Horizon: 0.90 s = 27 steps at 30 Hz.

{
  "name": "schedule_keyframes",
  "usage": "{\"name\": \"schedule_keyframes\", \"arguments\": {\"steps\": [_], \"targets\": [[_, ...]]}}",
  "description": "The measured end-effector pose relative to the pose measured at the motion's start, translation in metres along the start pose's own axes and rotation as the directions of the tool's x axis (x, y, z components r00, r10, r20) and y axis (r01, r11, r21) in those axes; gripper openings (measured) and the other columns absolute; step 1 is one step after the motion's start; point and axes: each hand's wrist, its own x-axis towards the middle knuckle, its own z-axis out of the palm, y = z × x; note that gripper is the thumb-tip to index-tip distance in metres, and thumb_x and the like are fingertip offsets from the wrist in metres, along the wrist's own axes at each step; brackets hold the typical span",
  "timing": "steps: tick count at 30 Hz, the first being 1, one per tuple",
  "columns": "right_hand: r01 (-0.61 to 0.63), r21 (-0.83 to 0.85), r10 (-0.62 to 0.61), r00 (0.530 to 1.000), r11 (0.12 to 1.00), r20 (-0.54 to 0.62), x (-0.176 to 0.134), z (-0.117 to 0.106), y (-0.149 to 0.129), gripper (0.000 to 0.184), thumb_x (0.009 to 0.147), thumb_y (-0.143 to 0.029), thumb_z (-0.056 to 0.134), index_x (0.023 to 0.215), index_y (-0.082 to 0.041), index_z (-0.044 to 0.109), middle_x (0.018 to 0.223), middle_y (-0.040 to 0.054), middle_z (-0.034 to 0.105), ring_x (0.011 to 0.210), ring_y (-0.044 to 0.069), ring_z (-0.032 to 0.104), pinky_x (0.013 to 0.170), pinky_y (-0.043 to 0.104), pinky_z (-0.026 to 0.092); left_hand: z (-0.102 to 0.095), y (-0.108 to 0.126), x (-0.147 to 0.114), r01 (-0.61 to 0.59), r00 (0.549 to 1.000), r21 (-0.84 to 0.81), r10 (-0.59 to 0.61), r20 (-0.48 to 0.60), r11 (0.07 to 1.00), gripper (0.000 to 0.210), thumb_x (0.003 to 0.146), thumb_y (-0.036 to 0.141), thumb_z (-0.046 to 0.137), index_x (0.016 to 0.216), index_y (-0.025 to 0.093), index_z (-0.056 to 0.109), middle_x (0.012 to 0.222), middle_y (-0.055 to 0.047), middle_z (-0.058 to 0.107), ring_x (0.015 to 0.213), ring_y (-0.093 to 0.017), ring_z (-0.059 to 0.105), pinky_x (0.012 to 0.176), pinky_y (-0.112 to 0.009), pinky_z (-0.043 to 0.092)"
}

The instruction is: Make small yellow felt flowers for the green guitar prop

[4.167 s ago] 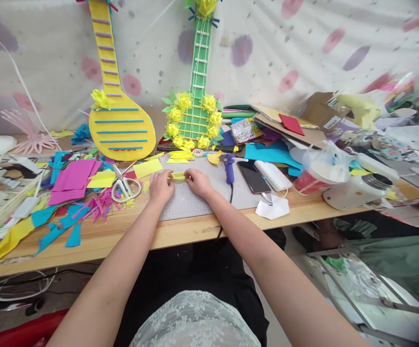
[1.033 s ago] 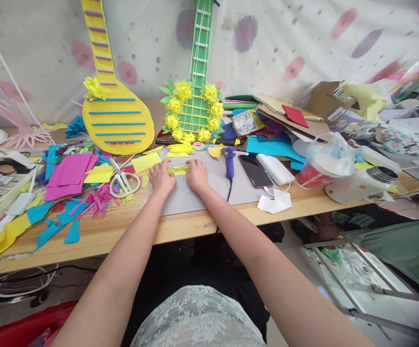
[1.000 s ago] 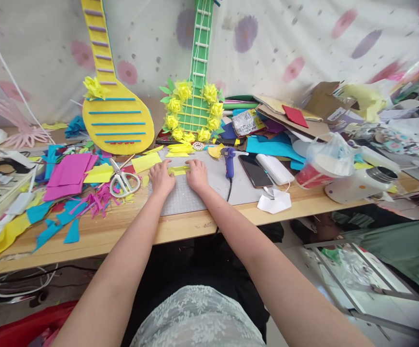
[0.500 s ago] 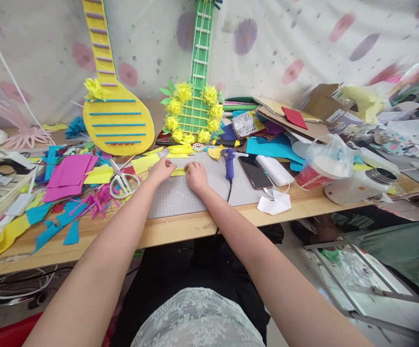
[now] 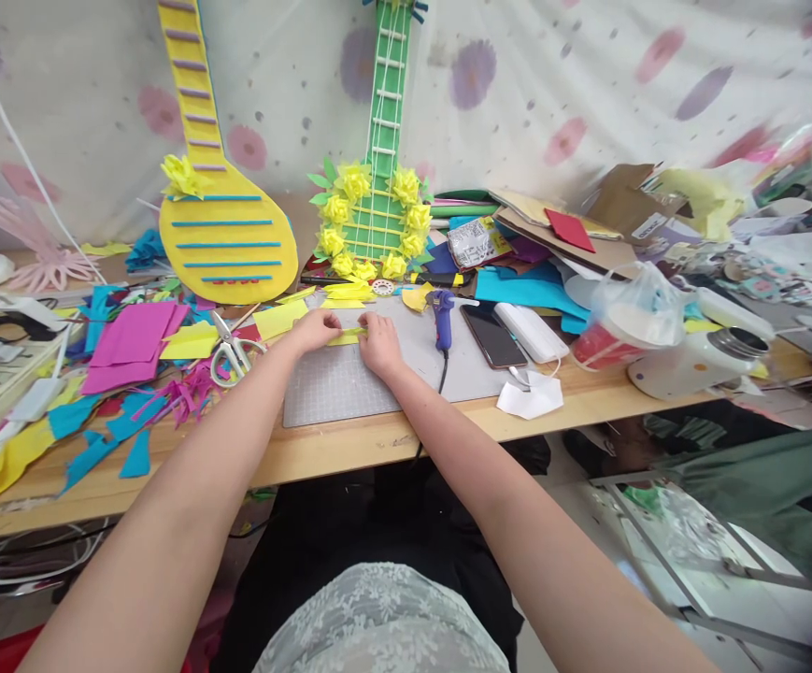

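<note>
My left hand (image 5: 317,330) and my right hand (image 5: 379,344) are close together over the grey cutting mat (image 5: 339,388). Between them stretches a narrow yellow paper strip (image 5: 347,336), each end pinched in the fingers of one hand. Its ends are hidden by my fingertips. Just beyond lie more yellow strips (image 5: 349,292) and a yellow sheet (image 5: 280,319). White-handled scissors (image 5: 232,358) rest left of my left forearm. A purple glue gun (image 5: 442,320) lies to the right of my right hand.
Behind stand a yellow lute-shaped craft (image 5: 230,229) and a green one (image 5: 377,224) ringed with yellow flowers. Magenta sheets (image 5: 132,346) and scraps crowd the left. On the right are a phone (image 5: 493,335), a bagged cup (image 5: 616,322) and a white bottle (image 5: 692,363).
Both hands keep hold of the yellow strip. My left hand has shifted slightly and its fingers are curled closer. The view has moved a little.
</note>
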Motion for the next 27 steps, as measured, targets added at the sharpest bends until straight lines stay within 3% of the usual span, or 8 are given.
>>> {"name": "schedule_keyframes", "arguments": {"steps": [7, 12, 18, 27], "targets": [[0.049, 0.04, -0.05, 0.998, 0.998, 0.024, 0.0, -0.002, 0.0, 0.036, 0.082, -0.008, 0.042, 0.115, -0.018, 0.053, 0.113, 0.0065, 0.062, 0.107, 0.019, 0.049, 0.091, 0.033, 0.038, 0.006, 0.0, -0.006, -0.104, 0.995, 0.056, 0.104, -0.002, 0.993, 0.032, 0.066, 0.036, 0.067, 0.093, 0.02, 0.059, 0.09, -0.002, 0.068, 0.08, -0.015, 0.061, 0.078, -0.028, 0.047], [0.057, 0.058, -0.058, 0.998, 0.997, 0.015, 0.002, 0.001, 0.002, 0.031, 0.082, -0.008, 0.042, 0.109, -0.018, 0.055, 0.112, 0.0056, 0.062, 0.106, 0.019, 0.048, 0.092, 0.033, 0.037, 0.005, 0.004, -0.006, -0.018, 1.0, 0.166, 0.022, -0.019, 0.986, 0.027, 0.081, 0.044, 0.047, 0.086, 0.021, 0.059, 0.094, -0.004, 0.068, 0.086, -0.019, 0.061, 0.078, -0.031, 0.045], [0.048, 0.016, -0.049, 0.999, 0.999, 0.019, 0.002, 0.003, 0.003, 0.027, 0.083, -0.011, 0.043, 0.106, -0.019, 0.053, 0.11, 0.0054, 0.061, 0.105, 0.019, 0.049, 0.089, 0.031, 0.038, -0.003, 0.015, -0.005, 0.009, 0.998, 0.239, -0.023, 0.055, 0.971, 0.031, 0.072, 0.038, 0.061, 0.099, 0.021, 0.061, 0.092, -0.003, 0.07, 0.084, -0.019, 0.063, 0.076, -0.028, 0.045], [0.044, 0.044, -0.045, 0.999, 0.998, 0.024, 0.001, 0.0, 0.001, 0.027, 0.08, -0.009, 0.041, 0.103, -0.019, 0.053, 0.105, 0.005, 0.062, 0.101, 0.02, 0.051, 0.088, 0.033, 0.039, 0.002, 0.007, -0.006, -0.197, 0.98, 0.208, 0.186, 0.074, 0.958, 0.019, 0.073, 0.024, 0.054, 0.087, 0.02, 0.067, 0.088, -0.004, 0.069, 0.082, -0.019, 0.062, 0.076, -0.029, 0.046]]}}
